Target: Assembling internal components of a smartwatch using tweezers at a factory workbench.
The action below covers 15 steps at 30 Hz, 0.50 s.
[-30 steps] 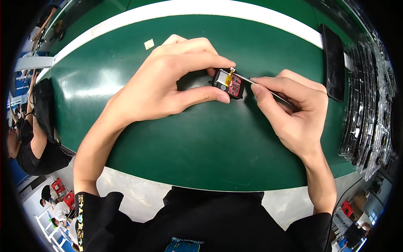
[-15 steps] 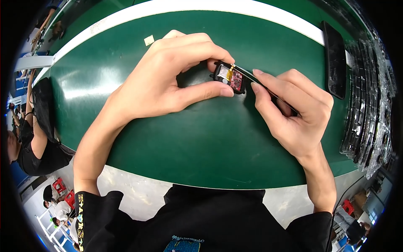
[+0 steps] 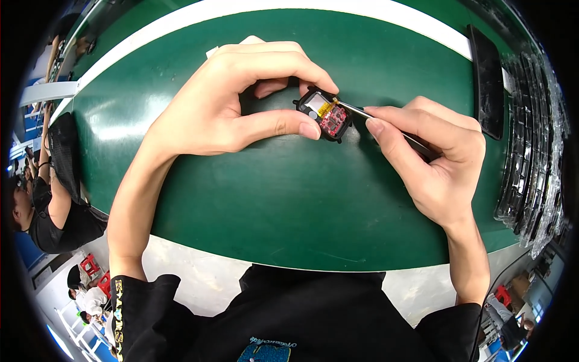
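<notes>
Small black device w/ red circuit board [image 3: 324,113] exposed, on green mat [image 3: 289,199], centre-top. Left hand [image 3: 232,102] curled round it, thumb + forefinger pinching its sides; far edge hidden behind fingers. Right hand [image 3: 431,157] closed on thin metal tool [image 3: 386,123], tip touching board's yellow part; handle buried in the grip. Black slab [image 3: 486,78] + bagged stack [image 3: 534,139] at right, distorted by the rim.

Green work mat [image 3: 259,205] is laid on a white table [image 3: 199,277]; glare is seen at its left; red stools [image 3: 90,265] are seen on pale floor [image 3: 72,314].
</notes>
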Each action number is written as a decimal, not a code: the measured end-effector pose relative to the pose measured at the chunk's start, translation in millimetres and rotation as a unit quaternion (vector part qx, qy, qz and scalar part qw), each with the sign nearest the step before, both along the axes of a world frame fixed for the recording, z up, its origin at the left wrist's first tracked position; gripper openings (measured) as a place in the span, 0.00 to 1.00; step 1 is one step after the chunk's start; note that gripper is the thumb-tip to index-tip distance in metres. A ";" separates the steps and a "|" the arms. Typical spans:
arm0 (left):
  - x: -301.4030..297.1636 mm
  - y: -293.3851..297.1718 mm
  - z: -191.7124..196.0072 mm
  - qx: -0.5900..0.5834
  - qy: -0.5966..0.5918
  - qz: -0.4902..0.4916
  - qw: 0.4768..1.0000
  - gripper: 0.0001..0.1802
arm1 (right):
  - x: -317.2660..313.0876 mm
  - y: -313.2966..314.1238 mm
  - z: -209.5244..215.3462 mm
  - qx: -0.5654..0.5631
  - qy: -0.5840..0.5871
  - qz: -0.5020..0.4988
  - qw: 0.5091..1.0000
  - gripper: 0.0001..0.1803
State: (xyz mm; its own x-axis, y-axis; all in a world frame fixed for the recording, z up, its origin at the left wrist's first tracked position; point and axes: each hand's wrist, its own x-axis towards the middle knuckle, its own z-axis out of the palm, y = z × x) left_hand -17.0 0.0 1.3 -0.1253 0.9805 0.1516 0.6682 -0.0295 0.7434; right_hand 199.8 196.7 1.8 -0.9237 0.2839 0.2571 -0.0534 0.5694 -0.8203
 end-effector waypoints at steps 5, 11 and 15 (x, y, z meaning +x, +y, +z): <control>1.9 -0.5 1.2 -0.005 0.027 0.003 1.000 0.30 | -0.5 0.6 0.0 0.012 -0.004 0.005 1.000 0.08; 4.7 1.0 4.8 -0.010 0.036 0.000 0.999 0.27 | -1.2 -0.3 -1.1 0.018 -0.007 0.004 1.000 0.08; 6.9 1.7 0.7 0.033 0.061 -0.017 0.997 0.26 | -1.8 -0.9 -2.5 0.013 0.000 0.008 1.000 0.08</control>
State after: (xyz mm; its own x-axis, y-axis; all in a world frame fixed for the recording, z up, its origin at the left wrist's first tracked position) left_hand -10.1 1.7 2.0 -0.0696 0.9710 0.2285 0.7514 -0.0996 0.6523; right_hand 198.1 195.8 -0.7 -0.9280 0.2618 0.2649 -0.0633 0.5902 -0.8048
